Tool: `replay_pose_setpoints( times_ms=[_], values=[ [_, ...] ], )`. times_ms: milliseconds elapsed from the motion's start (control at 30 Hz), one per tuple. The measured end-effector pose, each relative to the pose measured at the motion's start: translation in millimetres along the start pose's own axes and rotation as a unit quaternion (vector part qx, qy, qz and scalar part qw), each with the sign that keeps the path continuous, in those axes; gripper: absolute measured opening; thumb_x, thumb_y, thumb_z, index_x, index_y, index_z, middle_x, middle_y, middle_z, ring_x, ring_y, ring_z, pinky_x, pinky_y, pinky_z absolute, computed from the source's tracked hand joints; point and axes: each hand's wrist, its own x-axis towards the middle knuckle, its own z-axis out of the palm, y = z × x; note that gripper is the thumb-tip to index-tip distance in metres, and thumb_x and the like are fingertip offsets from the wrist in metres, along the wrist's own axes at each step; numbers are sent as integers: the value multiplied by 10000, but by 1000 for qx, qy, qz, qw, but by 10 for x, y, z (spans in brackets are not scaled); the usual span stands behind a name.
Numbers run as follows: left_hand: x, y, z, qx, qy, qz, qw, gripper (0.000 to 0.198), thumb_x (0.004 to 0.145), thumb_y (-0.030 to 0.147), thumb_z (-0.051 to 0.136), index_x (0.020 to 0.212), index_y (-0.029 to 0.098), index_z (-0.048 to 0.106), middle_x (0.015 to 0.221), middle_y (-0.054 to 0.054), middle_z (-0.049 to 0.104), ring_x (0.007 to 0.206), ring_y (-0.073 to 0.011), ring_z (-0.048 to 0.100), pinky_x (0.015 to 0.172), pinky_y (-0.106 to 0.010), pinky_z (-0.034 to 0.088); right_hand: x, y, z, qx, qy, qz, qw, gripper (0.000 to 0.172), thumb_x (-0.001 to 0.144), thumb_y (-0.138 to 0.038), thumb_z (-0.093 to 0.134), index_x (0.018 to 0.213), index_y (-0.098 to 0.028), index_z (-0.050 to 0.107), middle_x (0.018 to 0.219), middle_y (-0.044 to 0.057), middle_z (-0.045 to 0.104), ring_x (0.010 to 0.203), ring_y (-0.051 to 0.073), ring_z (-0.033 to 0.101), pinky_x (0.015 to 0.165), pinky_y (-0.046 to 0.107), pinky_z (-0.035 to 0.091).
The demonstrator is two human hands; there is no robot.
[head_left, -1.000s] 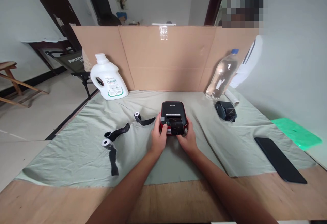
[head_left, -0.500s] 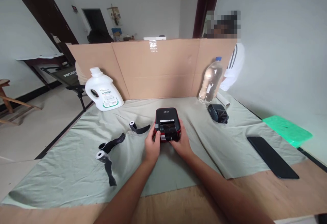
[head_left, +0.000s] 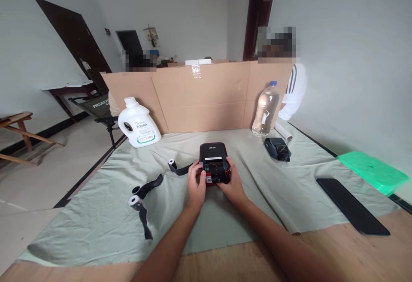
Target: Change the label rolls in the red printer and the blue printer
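Note:
A small black and red label printer (head_left: 212, 157) sits on the pale green cloth (head_left: 96, 213) in the middle of the table. My left hand (head_left: 196, 185) grips its left front corner with the thumb on top. My right hand (head_left: 233, 185) grips the right front side, fingers curled round a black roll part at the front. Three small rolls with loose black tape tails lie to the left: one roll (head_left: 175, 166) close to the printer, another (head_left: 146, 186) further left, and a third (head_left: 138, 209) nearest me.
A white detergent jug (head_left: 138, 123) and a clear water bottle (head_left: 265, 110) stand before a cardboard screen (head_left: 199, 97). A black device (head_left: 277, 150), a white tube (head_left: 283, 131), a black phone (head_left: 352, 205) and a green sheet (head_left: 373, 171) lie right. People sit behind the screen.
The view has tilted up and shifted slightly. Both hands stay on the printer's front, with the fingers shifted a little round the black roll part.

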Motion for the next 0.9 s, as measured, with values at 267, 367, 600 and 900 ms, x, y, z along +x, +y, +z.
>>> replay_pose_setpoints(
  times_ms=[267,367,600,900],
  values=[
    [123,-28,-135,54,-43,62,996,220,979,351,515,1098,219,646,1269,-109,616,1245,-246,581,1029,-385,493,64,-59,-150,-89,-48,-14,995,793,706,-250,703,1442,-236,409,1465,147,541,1294,325,583,1030,511,521],
    [163,-43,-180,56,-56,67,995,232,976,368,522,1102,221,650,1264,-108,614,1227,-243,587,978,-366,520,75,-45,-138,-90,-41,-28,995,784,705,-263,711,1432,-238,417,1474,144,531,1305,326,571,1059,516,501],
    [164,-57,-183,59,-50,75,994,244,981,372,512,1116,209,634,1165,-98,629,1154,-232,598,1034,-391,479,62,-21,-70,-77,-30,-29,996,794,706,-277,726,1435,-222,417,1475,150,519,1338,322,535,1107,507,460],
    [153,-43,-166,54,-37,74,995,272,992,379,497,1127,192,641,1155,-95,616,1130,-218,590,1028,-358,464,58,6,-80,-77,-45,-30,996,753,740,-228,640,1459,-179,422,1451,145,558,1289,308,563,1088,475,465]
  ],
)
